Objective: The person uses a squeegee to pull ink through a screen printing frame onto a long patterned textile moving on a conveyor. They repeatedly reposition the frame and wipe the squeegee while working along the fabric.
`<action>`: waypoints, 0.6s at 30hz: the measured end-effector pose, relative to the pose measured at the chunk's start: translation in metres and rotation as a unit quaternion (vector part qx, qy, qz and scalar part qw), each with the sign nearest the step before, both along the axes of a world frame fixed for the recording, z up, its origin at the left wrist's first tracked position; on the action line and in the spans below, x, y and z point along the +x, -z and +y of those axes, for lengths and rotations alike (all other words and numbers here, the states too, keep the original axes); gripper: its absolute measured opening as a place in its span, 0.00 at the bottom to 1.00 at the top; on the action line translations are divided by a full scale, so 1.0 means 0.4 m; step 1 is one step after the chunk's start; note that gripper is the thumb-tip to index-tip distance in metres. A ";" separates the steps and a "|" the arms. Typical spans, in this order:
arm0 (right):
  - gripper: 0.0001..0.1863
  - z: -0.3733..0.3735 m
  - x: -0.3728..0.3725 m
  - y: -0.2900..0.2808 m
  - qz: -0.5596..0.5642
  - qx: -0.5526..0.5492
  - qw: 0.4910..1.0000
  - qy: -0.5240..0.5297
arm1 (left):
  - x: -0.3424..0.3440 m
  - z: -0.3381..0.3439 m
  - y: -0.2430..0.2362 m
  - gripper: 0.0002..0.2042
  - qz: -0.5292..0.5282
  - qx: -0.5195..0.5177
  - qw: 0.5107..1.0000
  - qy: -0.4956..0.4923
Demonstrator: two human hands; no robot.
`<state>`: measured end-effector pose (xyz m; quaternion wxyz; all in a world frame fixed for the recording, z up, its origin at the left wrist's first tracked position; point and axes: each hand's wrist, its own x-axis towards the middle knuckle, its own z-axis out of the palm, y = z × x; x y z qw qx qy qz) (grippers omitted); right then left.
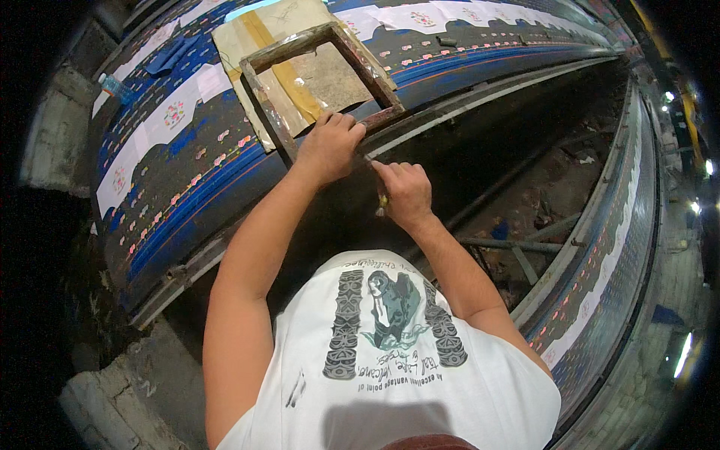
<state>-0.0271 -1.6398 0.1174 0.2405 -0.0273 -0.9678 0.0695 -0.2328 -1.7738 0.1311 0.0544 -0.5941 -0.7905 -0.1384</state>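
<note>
My left hand (330, 146) is closed over the near bar of a worn, stained wooden frame (265, 109). The frame rests tilted on a pale board (232, 46) with yellow tape across it, on top of the long table. Beside it, lower and to the right, my right hand (406, 191) is wrapped round a slim hand tool (382, 204). A yellowish end of that tool shows below the fist, and a thin part points up toward the frame's near corner. Its exact kind is hidden by my fingers.
White printed fabric pieces (174, 112) lie along the dark, blue-stained table (217, 176). A clear bottle (112, 86) and a blue cloth (174, 55) are at the left. A metal rail (465, 105) edges the table. Another long table (600, 315) runs along the right.
</note>
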 end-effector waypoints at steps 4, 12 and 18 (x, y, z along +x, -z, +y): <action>0.23 0.020 -0.005 0.016 0.026 0.016 1.000 -0.006 | -0.002 0.007 -0.001 0.27 -0.006 -0.013 1.000 -0.004; 0.12 0.018 -0.029 0.114 0.089 -0.139 0.986 0.009 | -0.003 0.003 -0.010 0.24 -0.010 0.010 1.000 0.012; 0.10 -0.013 -0.023 0.139 -0.081 -0.875 0.475 0.051 | 0.001 -0.005 -0.005 0.22 -0.019 0.004 1.000 0.008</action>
